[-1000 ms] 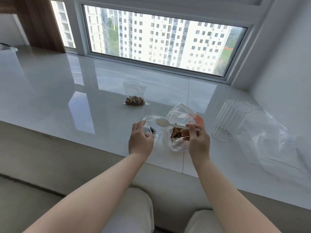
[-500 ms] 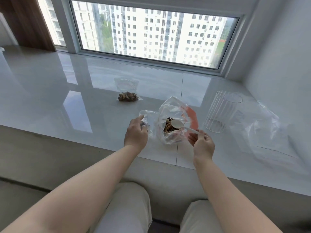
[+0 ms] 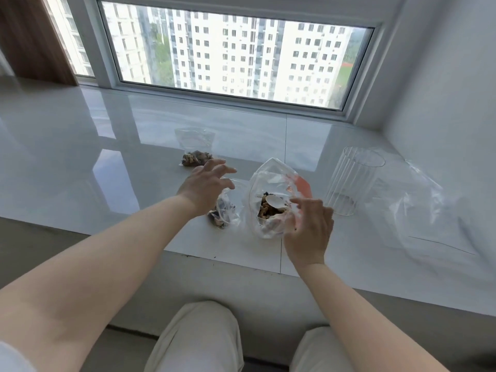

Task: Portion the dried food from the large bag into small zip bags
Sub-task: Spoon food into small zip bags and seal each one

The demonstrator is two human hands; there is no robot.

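Note:
The large clear bag (image 3: 271,181) with a red strip stands open on the white sill, dried food in its bottom. A white plastic spoon (image 3: 277,203) lies inside it on the food. My right hand (image 3: 308,229) is at the bag's right side, fingers loosely spread, and no finger closes on the spoon handle. A small zip bag (image 3: 224,214) with some dark dried food lies just left of the large bag. My left hand (image 3: 206,183) hovers over it with fingers spread, holding nothing. Farther back lies another small zip bag (image 3: 196,156) with food in it.
A clear ribbed cup (image 3: 351,183) stands right of the large bag. Crumpled empty clear plastic bags (image 3: 418,208) lie at the far right by the wall. The glossy white sill (image 3: 80,162) stretches left; its front edge runs just below my hands. My knees are below.
My left hand let go of the small zip bag and lifted with fingers spread. My right hand carried the spoon into the large bag and released its handle.

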